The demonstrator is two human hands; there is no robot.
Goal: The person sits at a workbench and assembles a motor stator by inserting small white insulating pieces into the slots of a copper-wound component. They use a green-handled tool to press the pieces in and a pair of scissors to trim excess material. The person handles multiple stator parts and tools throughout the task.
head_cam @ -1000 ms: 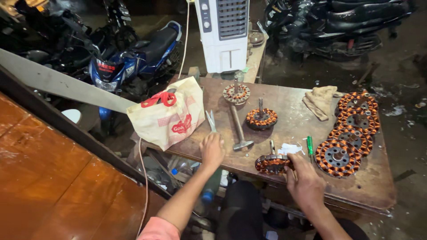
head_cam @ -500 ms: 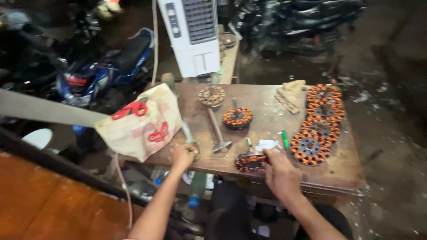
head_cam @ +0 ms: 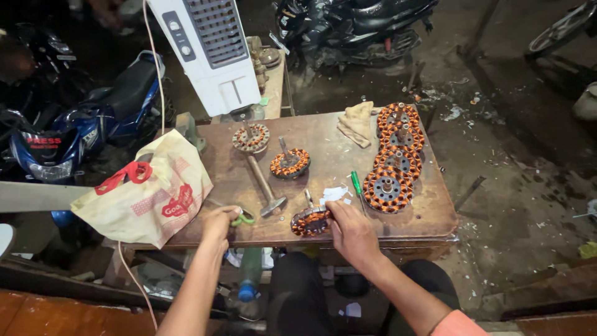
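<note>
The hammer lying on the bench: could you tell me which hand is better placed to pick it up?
The left, probably. The left hand rests by the hammer, close to its head, holding only a small green-handled tool. The right hand is gripping the copper-wound stator.

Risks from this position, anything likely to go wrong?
1. The copper-wound stator under the right hand sits at the table's front edge; a nudge may drop it.
2. The left hand grips a green-handled tool close to the hammer; it could knock it.
</note>
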